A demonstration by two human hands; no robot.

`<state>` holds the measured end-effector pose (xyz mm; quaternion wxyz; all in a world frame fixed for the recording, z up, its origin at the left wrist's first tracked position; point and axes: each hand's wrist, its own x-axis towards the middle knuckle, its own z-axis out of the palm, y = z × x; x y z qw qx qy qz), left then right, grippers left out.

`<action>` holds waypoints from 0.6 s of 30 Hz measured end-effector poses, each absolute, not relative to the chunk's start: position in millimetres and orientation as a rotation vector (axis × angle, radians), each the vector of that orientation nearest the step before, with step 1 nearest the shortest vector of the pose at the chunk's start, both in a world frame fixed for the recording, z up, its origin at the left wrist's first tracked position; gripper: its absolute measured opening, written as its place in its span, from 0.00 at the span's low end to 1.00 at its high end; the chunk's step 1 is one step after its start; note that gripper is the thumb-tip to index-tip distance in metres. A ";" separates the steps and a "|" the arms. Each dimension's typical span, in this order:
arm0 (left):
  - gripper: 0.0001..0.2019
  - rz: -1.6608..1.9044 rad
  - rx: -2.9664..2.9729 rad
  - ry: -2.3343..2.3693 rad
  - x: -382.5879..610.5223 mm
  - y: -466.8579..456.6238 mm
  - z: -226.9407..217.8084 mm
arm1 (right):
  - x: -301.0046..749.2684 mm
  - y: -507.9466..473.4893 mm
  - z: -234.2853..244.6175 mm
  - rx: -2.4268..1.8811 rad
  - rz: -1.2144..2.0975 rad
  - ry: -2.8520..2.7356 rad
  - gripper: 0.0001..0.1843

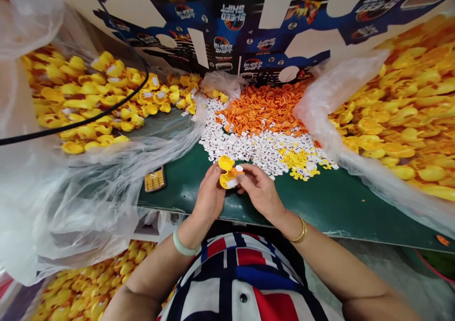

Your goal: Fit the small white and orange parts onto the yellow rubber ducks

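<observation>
Between my hands, just above the near part of the green table [302,202], is a yellow plastic duck shell [226,163] with two cupped parts, an orange piece and white pieces on it. My left hand [209,193] grips the shell from its left side. From the right, the fingers of my right hand [261,188] pinch at the orange piece [237,170] and the white part next to it. Beyond my hands lie a heap of small white eye pieces [245,145], a patch of small yellow pieces [298,162] and a pile of orange beak-like pieces [266,107].
Yellow shells [106,88] fill a plastic bag [170,143] at left; more yellow shells [405,117] spill from another at right. Printed cardboard [231,32] stands behind. A black cable [106,114] crosses the left side. A small tin [155,179] rests near the edge. Yellow ducks [88,283] lie below.
</observation>
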<state>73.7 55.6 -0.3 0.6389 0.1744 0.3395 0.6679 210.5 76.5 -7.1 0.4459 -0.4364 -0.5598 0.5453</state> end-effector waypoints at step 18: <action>0.22 1.174 0.594 0.968 66.3 42.3 -4.4 | 254.9 75.1 43.3 -0.982 -0.002 -2.587 0.10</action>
